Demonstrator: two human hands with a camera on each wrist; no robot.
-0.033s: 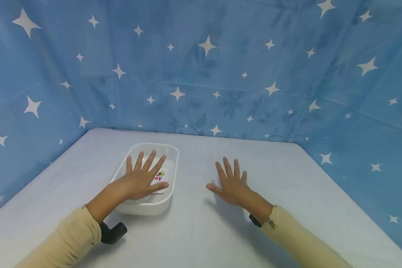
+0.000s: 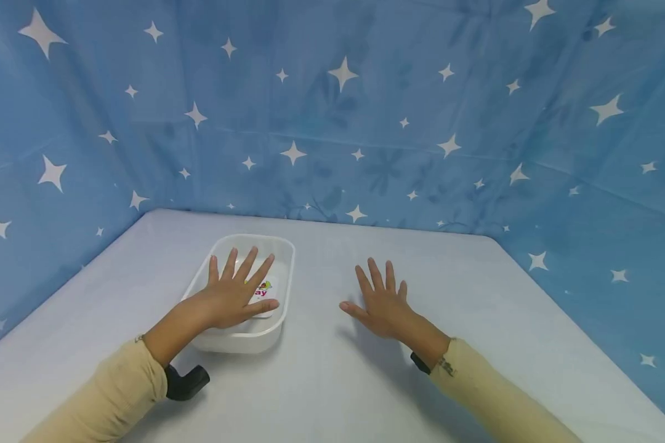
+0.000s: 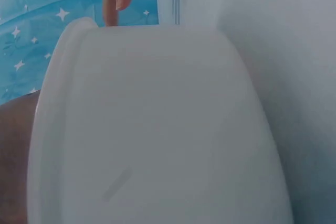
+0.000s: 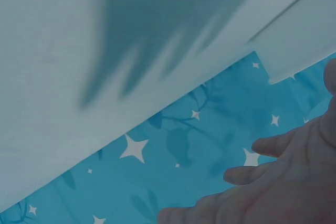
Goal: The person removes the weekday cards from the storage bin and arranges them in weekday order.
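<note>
The backdrop is coloured in blue and is patterned with white four-pointed stars and darker blue leaves. The table is covered in plain white, and white is also seen on the basin. The white item inside is printed with pink letters and a red-green picture. The sleeves are coloured beige, the wrist piece black

The head camera looks forward and down across the bench to the star-print curtain, with the widest view. Very close, the left wrist camera faces the outer wall of the white plastic tub, which the head view shows from above. The right wrist camera looks past the right fingers; all three share bench and curtain.
</note>
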